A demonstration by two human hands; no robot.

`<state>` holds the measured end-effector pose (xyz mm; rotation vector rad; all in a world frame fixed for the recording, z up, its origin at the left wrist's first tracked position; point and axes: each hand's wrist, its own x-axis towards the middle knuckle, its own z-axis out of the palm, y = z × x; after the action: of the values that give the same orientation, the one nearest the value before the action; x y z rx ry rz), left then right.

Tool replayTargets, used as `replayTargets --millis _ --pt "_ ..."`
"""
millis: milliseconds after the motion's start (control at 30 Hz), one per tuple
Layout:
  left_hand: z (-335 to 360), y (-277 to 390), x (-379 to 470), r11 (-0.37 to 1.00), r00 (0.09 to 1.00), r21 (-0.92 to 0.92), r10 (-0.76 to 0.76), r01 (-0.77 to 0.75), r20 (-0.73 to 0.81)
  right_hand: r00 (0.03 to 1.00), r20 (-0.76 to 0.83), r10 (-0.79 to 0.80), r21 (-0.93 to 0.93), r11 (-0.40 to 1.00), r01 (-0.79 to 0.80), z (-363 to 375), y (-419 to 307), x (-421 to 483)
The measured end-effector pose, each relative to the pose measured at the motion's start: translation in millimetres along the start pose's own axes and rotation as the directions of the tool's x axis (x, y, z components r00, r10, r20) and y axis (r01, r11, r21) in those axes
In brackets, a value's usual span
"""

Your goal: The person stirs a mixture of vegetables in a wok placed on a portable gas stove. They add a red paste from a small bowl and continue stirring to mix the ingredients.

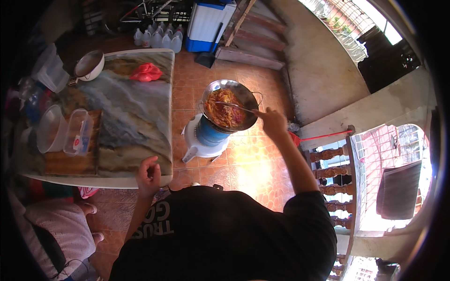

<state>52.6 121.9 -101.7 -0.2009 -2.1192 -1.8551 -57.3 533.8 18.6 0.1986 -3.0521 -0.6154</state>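
Observation:
My right hand [272, 121] grips the handle of a metal cooking utensil [235, 106], whose far end rests in the food. Shredded orange and purplish food [225, 109] fills much of a steel wok [246, 92] with wire loop handles. Under the wok is a blue cylindrical burner or stove [210, 131], set on a white plastic stool [191, 140]. My left hand [149, 175] holds nothing; its fingers are loosely curled and apart, over the near corner of the marble-patterned table [130, 116].
On the table lie a red plastic bag [146, 72], a white pot [92, 70], a wooden board [92, 154], a clear lidless container [79, 133] and a plastic bowl [52, 128]. Another person [63, 232] is at lower left. Plastic jugs [161, 37], a dustpan [205, 59] and steps [251, 58] stand beyond.

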Motion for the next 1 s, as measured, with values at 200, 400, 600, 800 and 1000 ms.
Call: replayTargets --millis 200,400,600,800,1000 --pt "-4.0 -1.3 -0.3 1.000 1.000 -0.008 -0.004 0.004 0.017 0.996 0.068 0.054 0.034 0.998 -0.056 33.7 -11.4 3.5" --pt "-6.0 0.6 -2.4 0.999 0.999 -0.041 -0.022 0.023 0.034 0.996 -0.006 0.092 0.022 0.996 -0.091 1.7 -5.7 17.6" --pt "-6.9 -0.8 -0.9 1.000 0.999 -0.007 -0.014 0.014 0.050 0.992 0.119 0.031 0.049 0.998 -0.037 11.4 -14.4 19.0" --pt "-5.0 0.9 -0.8 0.997 0.998 -0.070 -0.035 0.038 0.045 0.979 0.205 0.008 0.011 1.000 -0.010 11.2 -31.2 22.5" --pt "-8.8 4.4 -0.2 0.999 0.997 -0.023 -0.040 0.041 0.066 0.952 0.259 0.164 0.157 0.965 -0.209 -9.1 -4.6 23.4"
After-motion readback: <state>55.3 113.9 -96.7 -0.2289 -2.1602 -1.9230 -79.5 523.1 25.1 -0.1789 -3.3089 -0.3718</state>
